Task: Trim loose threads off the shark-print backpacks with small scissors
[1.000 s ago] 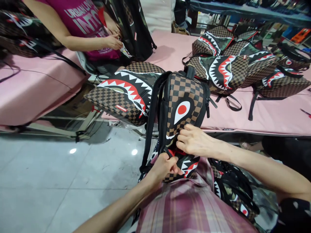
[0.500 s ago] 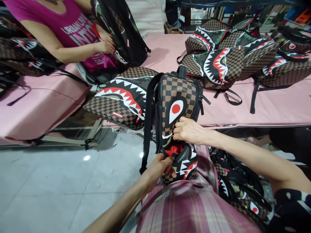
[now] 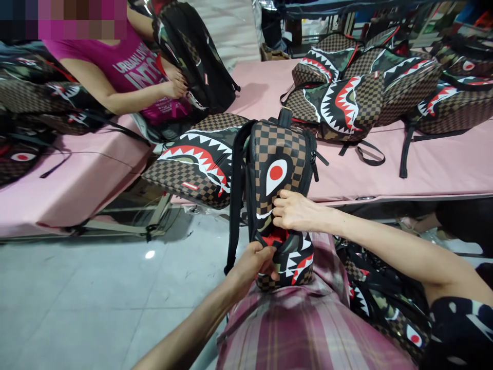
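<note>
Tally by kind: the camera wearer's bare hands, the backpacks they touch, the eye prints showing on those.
Bare hands, left hand and right hand: 2
Brown-and-black checkered backpack: 1
White teardrop eye print with red centre: 1
Total: 4

I wear a plaid cloth (image 3: 292, 329) in pinkish mauve, crossed by paler bands and thin yellowish lines. My right sleeve (image 3: 460, 329) is black with scattered white patches, ending near the elbow; my left forearm (image 3: 204, 313) is bare.
</note>
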{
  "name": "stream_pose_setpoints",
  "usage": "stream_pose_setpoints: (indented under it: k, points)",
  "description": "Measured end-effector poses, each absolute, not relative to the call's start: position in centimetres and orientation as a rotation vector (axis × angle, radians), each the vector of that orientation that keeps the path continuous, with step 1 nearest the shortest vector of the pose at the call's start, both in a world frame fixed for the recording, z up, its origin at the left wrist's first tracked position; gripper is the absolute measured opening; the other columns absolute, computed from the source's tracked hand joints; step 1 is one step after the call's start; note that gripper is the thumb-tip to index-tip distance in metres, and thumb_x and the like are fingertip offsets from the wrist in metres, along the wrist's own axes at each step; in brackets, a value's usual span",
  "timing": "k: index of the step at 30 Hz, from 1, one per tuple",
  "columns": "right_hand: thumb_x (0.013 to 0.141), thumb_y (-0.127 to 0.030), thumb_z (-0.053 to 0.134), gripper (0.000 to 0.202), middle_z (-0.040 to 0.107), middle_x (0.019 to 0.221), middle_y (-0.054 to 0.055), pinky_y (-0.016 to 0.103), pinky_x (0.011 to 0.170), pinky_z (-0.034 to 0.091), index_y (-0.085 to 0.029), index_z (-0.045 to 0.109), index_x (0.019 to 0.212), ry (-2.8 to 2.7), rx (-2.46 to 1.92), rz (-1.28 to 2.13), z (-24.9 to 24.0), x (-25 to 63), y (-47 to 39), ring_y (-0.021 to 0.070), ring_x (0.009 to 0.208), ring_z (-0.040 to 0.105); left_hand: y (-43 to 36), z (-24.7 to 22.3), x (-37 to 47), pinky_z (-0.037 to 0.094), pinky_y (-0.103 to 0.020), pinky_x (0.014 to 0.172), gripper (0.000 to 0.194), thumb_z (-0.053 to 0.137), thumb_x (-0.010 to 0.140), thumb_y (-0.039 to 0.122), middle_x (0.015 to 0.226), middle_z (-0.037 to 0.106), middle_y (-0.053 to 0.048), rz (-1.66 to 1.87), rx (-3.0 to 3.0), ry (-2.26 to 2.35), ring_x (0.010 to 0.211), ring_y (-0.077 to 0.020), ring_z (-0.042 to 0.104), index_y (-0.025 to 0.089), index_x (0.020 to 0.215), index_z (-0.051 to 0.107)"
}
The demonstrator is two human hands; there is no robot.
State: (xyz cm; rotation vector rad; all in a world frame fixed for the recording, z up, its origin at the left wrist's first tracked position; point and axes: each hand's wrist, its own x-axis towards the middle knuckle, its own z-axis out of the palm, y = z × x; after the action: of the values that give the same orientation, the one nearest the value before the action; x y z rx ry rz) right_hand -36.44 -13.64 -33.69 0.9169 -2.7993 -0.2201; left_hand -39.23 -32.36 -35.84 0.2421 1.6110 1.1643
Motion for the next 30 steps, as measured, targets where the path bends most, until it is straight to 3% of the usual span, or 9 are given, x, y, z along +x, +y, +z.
stream_pose_setpoints:
  k: [19,26,30]
  points:
    - [0.091,-0.014,0.04,0.023,0.057,0.073,-0.001,0.033,0.071,0.028,-0.018,0.056,0.075,-2.699,1.001,-0.294,-33.4,-36.1,-12.8,0.0158,0.076,0.045,-32.3,-35.9,-39.1,0.026,-0.025,0.048,0.048,0.048,0.07,0.041,0.03,0.026,0.005,1.162,0.289,1.601,0.037,-0.0124,0.047,0.022,0.033,0.025]
    - [0.091,-0.015,0.041,0.022,0.055,0.069,0.0,0.033,0.069,0.027,-0.018,0.055,0.074,-2.751,0.875,-0.265,-32.6,-35.0,-12.6,0.0151,0.072,0.045,-32.2,-35.6,-39.4,0.036,-0.028,0.057,0.051,0.045,0.073,0.046,0.03,0.02,0.007,1.1,0.31,1.68,0.036,-0.0131,0.048,0.023,0.031,0.028]
    - [0.089,-0.014,0.042,0.017,0.056,0.071,0.002,0.031,0.065,0.027,-0.016,0.055,0.079,-2.789,0.701,-0.176,-31.4,-33.6,-12.8,0.0154,0.072,0.047,-32.4,-35.6,-39.8,0.035,-0.026,0.049,0.053,0.044,0.073,0.049,0.034,0.033,0.004,1.029,0.306,1.763,0.034,-0.0125,0.048,0.021,0.03,0.033]
